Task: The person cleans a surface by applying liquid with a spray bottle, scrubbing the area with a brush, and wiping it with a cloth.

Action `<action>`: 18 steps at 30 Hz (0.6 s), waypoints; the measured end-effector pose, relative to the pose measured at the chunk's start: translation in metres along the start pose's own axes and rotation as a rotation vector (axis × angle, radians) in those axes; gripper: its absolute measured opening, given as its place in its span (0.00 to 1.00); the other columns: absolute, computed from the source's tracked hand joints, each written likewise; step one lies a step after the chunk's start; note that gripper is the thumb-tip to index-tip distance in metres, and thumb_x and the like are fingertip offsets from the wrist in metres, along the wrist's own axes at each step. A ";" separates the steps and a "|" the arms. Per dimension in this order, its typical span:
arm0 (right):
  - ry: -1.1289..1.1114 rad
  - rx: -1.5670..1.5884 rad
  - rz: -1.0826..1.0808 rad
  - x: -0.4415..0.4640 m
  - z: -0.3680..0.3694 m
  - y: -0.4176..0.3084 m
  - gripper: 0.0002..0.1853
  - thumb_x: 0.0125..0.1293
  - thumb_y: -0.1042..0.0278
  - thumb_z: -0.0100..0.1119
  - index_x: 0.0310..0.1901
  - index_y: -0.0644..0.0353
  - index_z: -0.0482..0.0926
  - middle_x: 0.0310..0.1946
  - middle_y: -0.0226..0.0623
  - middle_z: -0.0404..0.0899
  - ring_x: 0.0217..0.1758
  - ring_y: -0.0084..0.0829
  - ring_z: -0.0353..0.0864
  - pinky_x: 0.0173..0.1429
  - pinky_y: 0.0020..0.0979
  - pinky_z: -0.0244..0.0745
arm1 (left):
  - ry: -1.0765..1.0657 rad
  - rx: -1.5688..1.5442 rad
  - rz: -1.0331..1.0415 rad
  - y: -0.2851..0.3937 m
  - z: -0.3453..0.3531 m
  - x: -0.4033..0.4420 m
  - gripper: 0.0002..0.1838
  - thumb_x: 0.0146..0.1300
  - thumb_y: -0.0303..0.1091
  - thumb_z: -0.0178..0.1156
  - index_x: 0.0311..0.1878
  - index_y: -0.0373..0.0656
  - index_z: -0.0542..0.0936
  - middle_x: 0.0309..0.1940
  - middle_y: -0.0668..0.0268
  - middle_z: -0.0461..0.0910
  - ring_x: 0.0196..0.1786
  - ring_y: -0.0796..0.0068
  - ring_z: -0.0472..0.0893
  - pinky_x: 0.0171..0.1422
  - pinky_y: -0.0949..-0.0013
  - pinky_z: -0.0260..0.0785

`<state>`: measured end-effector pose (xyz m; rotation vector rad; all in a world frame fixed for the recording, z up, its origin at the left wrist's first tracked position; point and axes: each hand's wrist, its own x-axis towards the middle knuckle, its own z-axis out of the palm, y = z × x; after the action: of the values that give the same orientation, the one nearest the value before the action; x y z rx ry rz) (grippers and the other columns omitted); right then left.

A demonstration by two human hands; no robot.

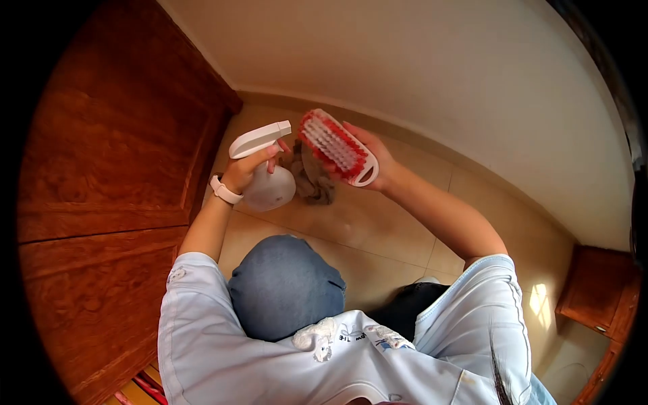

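Observation:
A white spray bottle (pixel 268 187) is in my left hand (pixel 251 167), whose fingers wrap round its neck and trigger. Its nozzle points right, toward the brush. My right hand (pixel 378 156) holds a scrubbing brush (pixel 334 147) from behind, with the red and white bristles turned up toward the camera. The two hands are apart, raised above the floor. Below and between them a crumpled grey-brown cloth (pixel 314 182) lies on the tiles, partly hidden by the bottle and brush.
Wooden cabinet doors (pixel 115 135) stand close on the left. A pale wall (pixel 418 74) with a baseboard runs along the far side. Beige floor tiles (pixel 385 236) lie below. My bent knee (pixel 287 287) is in front of me, and a wooden cabinet (pixel 597 290) stands at the lower right.

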<state>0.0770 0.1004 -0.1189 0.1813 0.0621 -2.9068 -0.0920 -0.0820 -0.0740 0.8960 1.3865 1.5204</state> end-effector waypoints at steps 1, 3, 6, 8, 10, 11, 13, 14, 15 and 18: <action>-0.083 -0.050 0.026 0.006 -0.005 -0.001 0.23 0.71 0.49 0.39 0.57 0.56 0.70 0.48 0.45 0.76 0.41 0.40 0.78 0.40 0.39 0.77 | 0.003 -0.013 -0.029 -0.002 0.000 0.000 0.12 0.57 0.32 0.61 0.41 0.33 0.80 0.23 0.67 0.77 0.23 0.82 0.73 0.28 0.76 0.64; -0.016 -0.059 0.023 0.018 -0.001 0.003 0.25 0.71 0.48 0.38 0.58 0.57 0.69 0.48 0.45 0.76 0.39 0.40 0.77 0.37 0.37 0.76 | 0.026 0.036 -0.021 -0.002 0.000 -0.003 0.11 0.57 0.31 0.61 0.40 0.34 0.80 0.23 0.67 0.76 0.22 0.82 0.72 0.27 0.76 0.64; 0.070 -0.008 0.016 0.016 0.008 -0.001 0.26 0.71 0.46 0.38 0.59 0.57 0.69 0.50 0.46 0.75 0.37 0.40 0.78 0.35 0.36 0.76 | 0.050 0.123 -0.041 0.017 0.016 0.004 0.10 0.56 0.29 0.62 0.40 0.35 0.81 0.22 0.68 0.76 0.20 0.81 0.72 0.26 0.76 0.64; -0.211 -0.007 0.115 0.021 -0.008 0.001 0.25 0.71 0.47 0.38 0.59 0.57 0.69 0.51 0.46 0.75 0.39 0.41 0.78 0.38 0.37 0.77 | 0.127 0.096 -0.068 0.004 0.011 0.001 0.10 0.56 0.29 0.63 0.40 0.35 0.81 0.22 0.68 0.76 0.21 0.80 0.73 0.26 0.75 0.65; -0.171 -0.006 0.100 0.020 -0.005 0.003 0.25 0.71 0.47 0.38 0.59 0.57 0.69 0.51 0.46 0.75 0.38 0.42 0.78 0.38 0.37 0.77 | 0.121 0.081 -0.062 -0.002 0.005 -0.002 0.10 0.55 0.29 0.63 0.40 0.35 0.81 0.22 0.68 0.76 0.21 0.80 0.74 0.26 0.75 0.65; -0.134 0.000 0.089 0.019 -0.003 0.003 0.25 0.70 0.47 0.39 0.59 0.57 0.69 0.51 0.46 0.75 0.38 0.42 0.77 0.38 0.38 0.77 | 0.120 0.083 -0.058 -0.005 0.003 -0.004 0.10 0.56 0.29 0.63 0.40 0.35 0.80 0.23 0.68 0.76 0.22 0.80 0.74 0.26 0.75 0.66; -0.073 0.010 0.074 0.023 -0.001 0.007 0.26 0.70 0.47 0.39 0.59 0.57 0.69 0.51 0.46 0.75 0.38 0.42 0.77 0.37 0.38 0.77 | 0.118 0.086 -0.061 -0.004 0.001 -0.006 0.11 0.56 0.29 0.63 0.41 0.35 0.80 0.23 0.67 0.76 0.22 0.79 0.74 0.26 0.75 0.66; -0.012 0.015 0.062 0.024 -0.001 0.008 0.26 0.70 0.47 0.38 0.59 0.57 0.68 0.51 0.46 0.74 0.37 0.42 0.77 0.37 0.38 0.77 | 0.120 0.048 -0.081 -0.004 0.000 -0.005 0.11 0.56 0.30 0.62 0.42 0.34 0.79 0.24 0.67 0.76 0.23 0.79 0.74 0.27 0.75 0.66; -0.012 0.014 0.057 0.028 -0.004 0.010 0.26 0.70 0.47 0.38 0.59 0.57 0.68 0.51 0.46 0.74 0.37 0.42 0.77 0.37 0.38 0.77 | 0.122 0.009 -0.096 -0.006 -0.001 -0.005 0.12 0.57 0.30 0.62 0.43 0.34 0.79 0.25 0.66 0.77 0.23 0.79 0.74 0.27 0.75 0.66; -0.016 0.022 0.033 0.029 -0.006 0.013 0.26 0.70 0.46 0.38 0.59 0.57 0.68 0.51 0.46 0.74 0.37 0.42 0.76 0.36 0.38 0.76 | 0.131 0.005 -0.082 -0.007 0.002 -0.007 0.13 0.57 0.31 0.61 0.44 0.34 0.78 0.26 0.66 0.77 0.24 0.79 0.74 0.28 0.75 0.66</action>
<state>0.0523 0.0812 -0.1285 0.1606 0.0244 -2.8770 -0.0866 -0.0877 -0.0802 0.7442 1.5033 1.5361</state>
